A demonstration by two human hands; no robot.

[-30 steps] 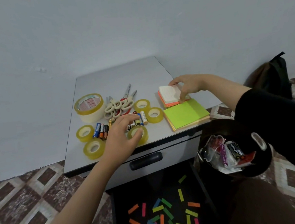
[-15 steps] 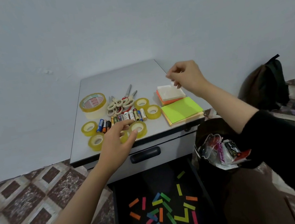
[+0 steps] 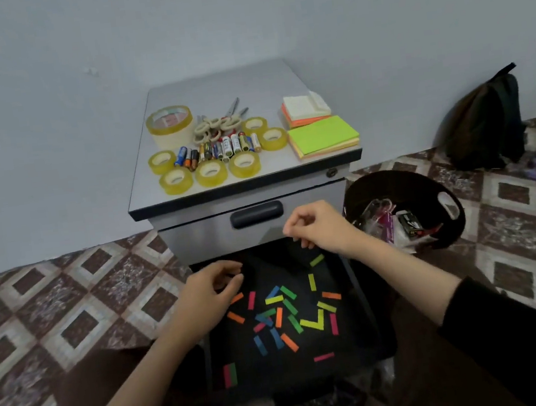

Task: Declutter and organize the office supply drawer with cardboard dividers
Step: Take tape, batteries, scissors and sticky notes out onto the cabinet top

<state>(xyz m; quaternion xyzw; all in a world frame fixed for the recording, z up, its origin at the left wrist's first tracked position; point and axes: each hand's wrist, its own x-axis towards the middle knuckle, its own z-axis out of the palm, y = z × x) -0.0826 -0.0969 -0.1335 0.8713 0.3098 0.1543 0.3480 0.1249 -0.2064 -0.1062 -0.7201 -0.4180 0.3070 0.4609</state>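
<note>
An open black drawer (image 3: 361, 299) is pulled out low from a small grey cabinet (image 3: 231, 82); several coloured paper strips (image 3: 282, 315) lie scattered in it. My left hand (image 3: 208, 294) hovers at the drawer's left rear, fingers curled and apart, holding nothing. Above the drawer's back, just under the shut upper drawer's handle (image 3: 256, 214), my right hand (image 3: 317, 230) hangs with fingers loosely curled and nothing in them. On the cabinet top lie several tape rolls (image 3: 210, 172), batteries (image 3: 219, 148), scissors (image 3: 220, 126) and sticky note pads (image 3: 322, 135).
A black bin (image 3: 426, 180) with wrappers and small packs stands right of the cabinet. A dark backpack (image 3: 486, 122) leans on the wall at far right. Patterned floor tiles surround the cabinet. A large tape roll (image 3: 169, 124) sits at the top's back left.
Both hands left the cabinet top and dropped to the open drawer. The right hand let go of the white note pad; the view pulled back and tilted down.
</note>
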